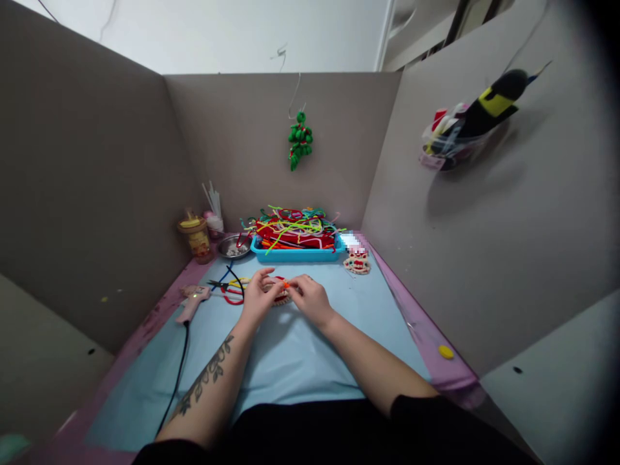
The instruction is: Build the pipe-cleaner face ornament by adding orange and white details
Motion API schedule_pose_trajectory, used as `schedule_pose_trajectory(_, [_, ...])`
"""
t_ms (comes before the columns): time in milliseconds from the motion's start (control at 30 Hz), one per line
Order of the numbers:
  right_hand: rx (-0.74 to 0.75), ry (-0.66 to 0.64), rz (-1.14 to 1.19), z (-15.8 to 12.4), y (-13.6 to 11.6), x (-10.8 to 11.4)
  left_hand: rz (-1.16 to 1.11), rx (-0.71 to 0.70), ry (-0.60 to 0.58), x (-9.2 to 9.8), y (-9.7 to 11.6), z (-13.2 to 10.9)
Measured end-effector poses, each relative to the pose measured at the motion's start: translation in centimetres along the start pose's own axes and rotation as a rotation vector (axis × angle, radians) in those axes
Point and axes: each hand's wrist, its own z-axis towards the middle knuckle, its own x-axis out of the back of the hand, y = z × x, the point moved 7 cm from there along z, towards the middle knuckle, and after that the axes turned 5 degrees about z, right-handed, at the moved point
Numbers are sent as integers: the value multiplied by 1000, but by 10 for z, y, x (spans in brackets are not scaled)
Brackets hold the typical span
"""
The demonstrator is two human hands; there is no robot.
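My left hand (pixel 259 296) and my right hand (pixel 312 300) meet over the middle of the blue cloth, fingertips close together. A small bright orange piece (pixel 287 284), perhaps pipe cleaner, is pinched between them. Just beneath lies a cream and red craft piece (pixel 279 299), partly covered by my fingers. Left of my left hand are scissors with red and yellow handles (pixel 233 292), their black blades pointing left. A similar cream piece with red and green details (pixel 357 263) rests at the right, near the back.
A blue tray (pixel 300 256) heaped with coloured pipe cleaners stands at the back. Beside it are a metal bowl (pixel 234 247) and a brown-lidded cup (pixel 196 239). A pink glue gun (pixel 194 302) trails a black cord at left. Grey partitions (pixel 281 97) enclose the table.
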Motion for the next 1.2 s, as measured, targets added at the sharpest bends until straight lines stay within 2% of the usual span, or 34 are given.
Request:
schedule_pose_trajectory(167, [-45,12,-17,4,12,4,-4,-34,-6,5,4,1])
schedule_pose_trajectory(267, [-36,13,-2,6,16,8,-68,47,-41,9,-5,5])
schedule_pose_trajectory(367, [23,2,25,8,13,12,-179,219,-165,4,-20,6])
schedule_pose_trajectory(500, [110,-22,39,8,6,14,-343,442,-392,-14,-30,-6])
schedule_pose_trajectory(633, [173,-70,-13,7,0,11,-475,526,-498,-24,-28,-16])
schedule_pose_trajectory(733, [190,-93,-52,6,-2,9,-542,490,-476,-23,-27,-14])
schedule_pose_trajectory(900, [183,-48,-38,6,-3,11,-525,386,-338,-18,-25,-6])
schedule_pose_trajectory(1067, [80,-24,46,4,2,7,-503,314,-204,-17,-21,-4])
schedule_pose_trajectory(1200, [-70,-25,159,3,9,-1,-520,301,-131,-16,-20,-3])
